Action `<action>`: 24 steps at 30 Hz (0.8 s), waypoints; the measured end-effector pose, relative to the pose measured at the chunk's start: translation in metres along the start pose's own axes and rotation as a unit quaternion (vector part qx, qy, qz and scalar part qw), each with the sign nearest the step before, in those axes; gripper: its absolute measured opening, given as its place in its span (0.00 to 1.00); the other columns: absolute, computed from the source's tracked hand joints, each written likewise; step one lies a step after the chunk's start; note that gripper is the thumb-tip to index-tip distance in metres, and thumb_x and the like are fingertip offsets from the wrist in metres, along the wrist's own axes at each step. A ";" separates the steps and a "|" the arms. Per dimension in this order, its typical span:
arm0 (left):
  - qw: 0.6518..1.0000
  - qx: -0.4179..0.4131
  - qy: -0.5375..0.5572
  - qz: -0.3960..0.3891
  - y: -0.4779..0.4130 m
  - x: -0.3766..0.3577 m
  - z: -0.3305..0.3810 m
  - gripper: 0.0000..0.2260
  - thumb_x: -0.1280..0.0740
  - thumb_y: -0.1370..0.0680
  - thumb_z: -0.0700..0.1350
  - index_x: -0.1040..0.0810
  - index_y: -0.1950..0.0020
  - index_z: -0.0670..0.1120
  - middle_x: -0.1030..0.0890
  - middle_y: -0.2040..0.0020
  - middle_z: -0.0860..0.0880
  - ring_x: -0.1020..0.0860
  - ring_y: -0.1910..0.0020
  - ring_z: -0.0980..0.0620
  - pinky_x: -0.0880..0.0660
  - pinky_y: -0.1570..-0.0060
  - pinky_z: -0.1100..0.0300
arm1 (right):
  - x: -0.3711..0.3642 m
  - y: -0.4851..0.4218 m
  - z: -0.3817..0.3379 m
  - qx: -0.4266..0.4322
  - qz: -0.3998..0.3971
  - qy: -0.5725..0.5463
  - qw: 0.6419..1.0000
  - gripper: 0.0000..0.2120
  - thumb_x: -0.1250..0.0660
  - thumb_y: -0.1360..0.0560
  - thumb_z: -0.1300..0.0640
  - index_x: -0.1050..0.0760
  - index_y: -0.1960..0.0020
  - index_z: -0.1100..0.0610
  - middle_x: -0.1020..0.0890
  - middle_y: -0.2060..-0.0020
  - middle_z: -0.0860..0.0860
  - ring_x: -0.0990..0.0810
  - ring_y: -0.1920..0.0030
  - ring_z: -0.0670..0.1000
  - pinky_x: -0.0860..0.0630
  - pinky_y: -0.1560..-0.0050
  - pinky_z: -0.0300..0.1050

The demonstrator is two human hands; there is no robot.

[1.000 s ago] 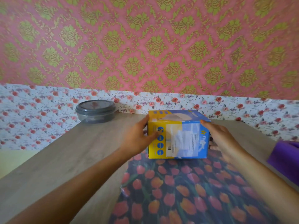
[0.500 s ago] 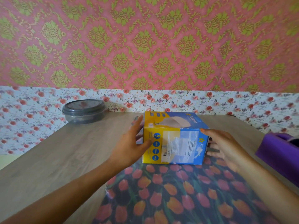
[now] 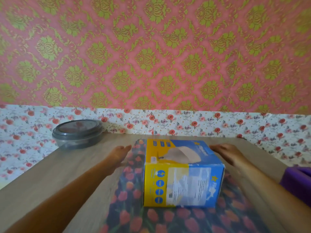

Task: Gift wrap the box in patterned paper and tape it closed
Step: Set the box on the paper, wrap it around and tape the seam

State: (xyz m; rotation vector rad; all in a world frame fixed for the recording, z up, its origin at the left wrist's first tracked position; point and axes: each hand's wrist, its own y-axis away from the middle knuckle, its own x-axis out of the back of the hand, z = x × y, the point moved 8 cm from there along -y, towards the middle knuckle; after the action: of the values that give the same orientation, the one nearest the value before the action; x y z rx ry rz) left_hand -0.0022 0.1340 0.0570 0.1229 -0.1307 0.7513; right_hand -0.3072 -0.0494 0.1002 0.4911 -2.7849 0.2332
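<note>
So the box (image 3: 183, 174), a yellow-and-blue printed carton with slightly worn edges, sat on the tulip paper (image 3: 131, 190) nearer the table's (image 3: 50, 182) far edge, right between both hands, the left hand (image 3: 117, 155) spread open and empty off its left side, the right hand (image 3: 227, 152) likewise empty, closer, by its far right corner.

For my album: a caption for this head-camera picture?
Box on tulip paper, left hand and right hand open beside it.
</note>
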 end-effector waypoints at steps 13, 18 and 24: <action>0.998 0.063 -0.025 0.018 -0.165 -0.027 -0.012 0.13 0.33 0.23 0.42 0.27 0.45 0.33 0.24 0.59 0.42 0.26 0.66 0.50 0.27 0.71 0.61 | -0.019 -0.140 0.058 -0.112 0.023 0.084 0.990 0.15 0.32 0.25 0.54 0.28 0.65 0.63 0.29 0.72 0.54 0.30 0.72 0.50 0.34 0.72 0.40; 0.995 0.054 -0.084 -0.005 -0.189 -0.040 -0.017 0.16 0.27 0.28 0.43 0.22 0.49 0.32 0.25 0.66 0.43 0.28 0.72 0.51 0.30 0.73 0.61 | -0.025 -0.161 0.060 -0.128 0.012 0.130 0.983 0.16 0.26 0.31 0.52 0.29 0.67 0.61 0.27 0.74 0.53 0.32 0.77 0.47 0.38 0.82 0.34; 0.996 -0.055 -0.064 0.022 -0.171 -0.035 0.030 0.05 0.28 0.28 0.39 0.22 0.58 0.39 0.23 0.66 0.43 0.26 0.69 0.51 0.28 0.78 0.69 | -0.020 -0.155 0.025 -0.047 0.012 0.080 0.996 0.05 0.26 0.33 0.63 0.20 0.59 0.62 0.20 0.69 0.54 0.23 0.69 0.50 0.29 0.71 0.36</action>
State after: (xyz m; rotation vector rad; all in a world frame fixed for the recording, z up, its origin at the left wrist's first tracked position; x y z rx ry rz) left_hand 0.0874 -0.0179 0.0700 0.0632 -0.2978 0.7793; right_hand -0.2405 -0.1925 0.0870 0.3978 -2.6329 0.1405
